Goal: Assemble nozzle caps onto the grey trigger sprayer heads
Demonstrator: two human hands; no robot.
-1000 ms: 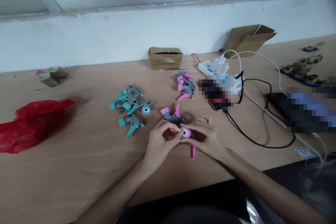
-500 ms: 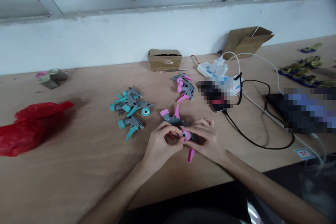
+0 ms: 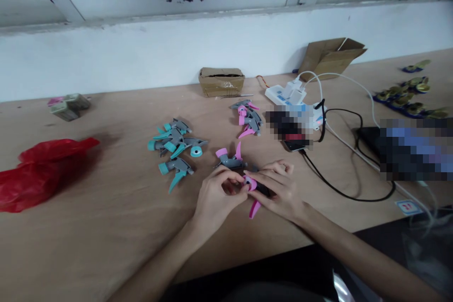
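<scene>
Both hands meet over the wooden table (image 3: 106, 226) on one grey spray trigger head with a pink lever (image 3: 254, 207) hanging below. My right hand (image 3: 279, 191) wraps the grey body. My left hand (image 3: 215, 198) pinches the pink nozzle cap (image 3: 249, 182) at its front end with thumb and fingers. Just behind the hands lies another pink-and-grey trigger head (image 3: 229, 158).
A pile of teal-and-grey trigger heads (image 3: 175, 144) lies to the left, a pile of pink ones (image 3: 248, 118) behind. A red plastic bag (image 3: 42, 170) sits far left. Two cardboard boxes (image 3: 221, 81), a power strip (image 3: 288, 95) and black cables (image 3: 339, 188) lie to the right.
The trigger head has turned in my hands: its white-centred cap faced up before and now points sideways under my left fingers. The hands shifted slightly toward me.
</scene>
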